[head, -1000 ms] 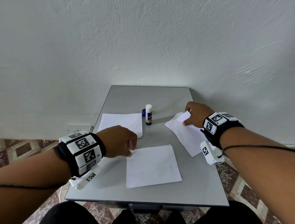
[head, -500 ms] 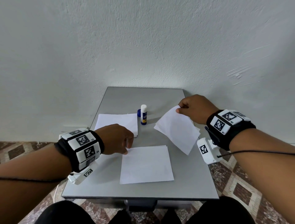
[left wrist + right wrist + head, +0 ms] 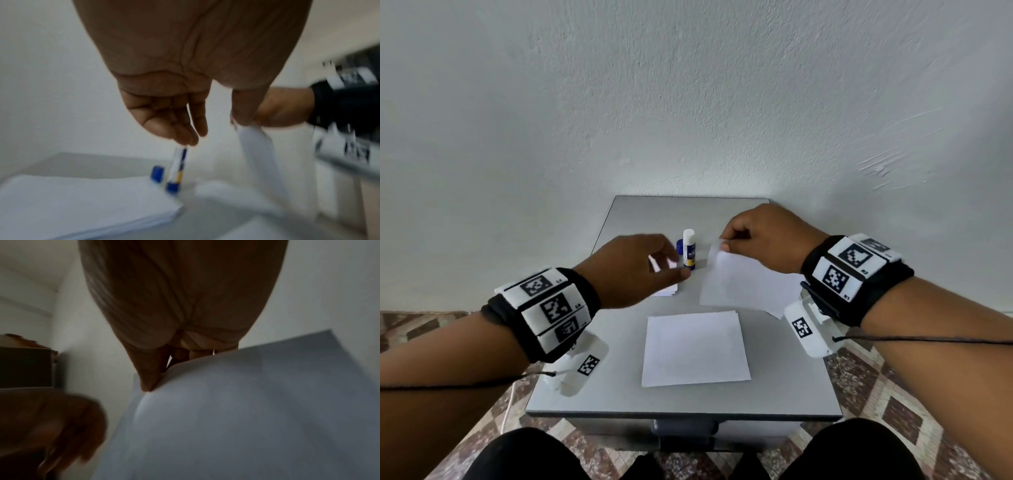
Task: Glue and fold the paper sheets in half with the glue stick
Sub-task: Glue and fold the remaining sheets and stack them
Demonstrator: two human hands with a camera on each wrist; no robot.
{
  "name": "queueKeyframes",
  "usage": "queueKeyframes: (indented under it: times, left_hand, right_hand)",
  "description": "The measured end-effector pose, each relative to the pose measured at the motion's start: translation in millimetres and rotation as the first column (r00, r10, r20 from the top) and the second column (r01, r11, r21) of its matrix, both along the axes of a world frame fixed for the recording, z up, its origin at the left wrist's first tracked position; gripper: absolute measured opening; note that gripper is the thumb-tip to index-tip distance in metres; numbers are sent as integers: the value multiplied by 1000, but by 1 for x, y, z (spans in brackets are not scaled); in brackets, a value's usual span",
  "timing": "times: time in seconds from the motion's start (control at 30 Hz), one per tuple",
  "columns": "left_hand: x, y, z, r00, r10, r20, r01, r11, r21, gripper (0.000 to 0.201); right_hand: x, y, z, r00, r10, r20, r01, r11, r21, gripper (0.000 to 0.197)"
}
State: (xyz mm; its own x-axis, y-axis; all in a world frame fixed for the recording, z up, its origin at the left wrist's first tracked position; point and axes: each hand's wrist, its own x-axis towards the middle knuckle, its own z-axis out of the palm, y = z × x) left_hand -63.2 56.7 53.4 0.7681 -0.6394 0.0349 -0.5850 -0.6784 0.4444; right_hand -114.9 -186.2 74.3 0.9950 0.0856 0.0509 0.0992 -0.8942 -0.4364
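My right hand (image 3: 726,244) pinches the top corner of a white paper sheet (image 3: 743,284) and holds it lifted off a small pile at the table's right; the right wrist view shows the sheet (image 3: 246,410) hanging from the thumb and fingers. My left hand (image 3: 671,265) hovers with relaxed fingers, holding nothing, just left of the upright glue stick (image 3: 689,248) and above the left paper stack (image 3: 667,291). In the left wrist view the fingers (image 3: 185,129) hang just above the glue stick (image 3: 177,167). Another white sheet (image 3: 695,347) lies flat at the table's front middle.
A blue cap (image 3: 680,247) stands behind the glue stick, also seen as the blue cap (image 3: 157,174). The small grey table (image 3: 791,377) backs onto a white wall. Patterned floor tiles lie on both sides; my dark-trousered knees are under the front edge.
My left hand left the front sheet and moved up and back towards the glue stick. My right hand has lifted its sheet higher and carried it left.
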Motion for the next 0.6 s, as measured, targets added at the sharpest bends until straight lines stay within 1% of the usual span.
queueKeyframes:
  times: [0.03,0.07,0.13,0.17,0.23,0.27,0.3,0.37,0.4,0.47,0.53,0.6]
  left_hand:
    - [-4,-4,8,999,0,-44,-3,997,-80,34]
    - [-8,-8,14,997,-14,-77,5,994,-109,34]
    - [-13,-15,17,994,-14,-110,4,996,-93,28]
    - [-12,-16,15,992,8,-127,-21,994,-106,28]
    - [-11,-14,8,975,59,-215,-100,977,-187,30]
    - [-11,-10,4,963,67,-259,-128,966,-226,28]
    - [-11,-5,0,951,66,-302,-146,958,-248,25]
    - [-12,6,-8,927,72,-368,-178,949,-262,23]
    - [-12,11,-11,922,79,-379,-182,952,-246,24]
    - [-12,21,-18,906,78,-416,-171,966,-193,27]
    - [-11,27,-23,887,68,-457,-151,978,-147,27]
    - [-11,29,-28,895,70,-441,-132,985,-111,21]
  right_hand:
    - [-1,9,3,999,40,1,-40,999,6,14]
    - [-2,18,6,997,77,8,-77,997,20,14]
    - [-6,35,11,991,132,34,-134,989,67,13]
    - [-8,41,13,989,142,48,-146,984,101,12]
    - [-11,47,13,989,141,50,-147,978,148,14]
    - [-13,46,11,991,133,23,-135,981,138,19]
    - [-15,42,9,992,122,-22,-120,988,98,21]
    - [-19,31,2,987,98,-129,-101,995,-17,15]
    - [-21,24,-3,981,81,-179,-92,994,-51,15]
    - [-26,14,-12,964,50,-262,-66,996,-53,15]
    - [-30,10,-21,940,39,-339,-44,999,-4,12]
    - [-32,10,-30,919,33,-392,-29,999,18,10]
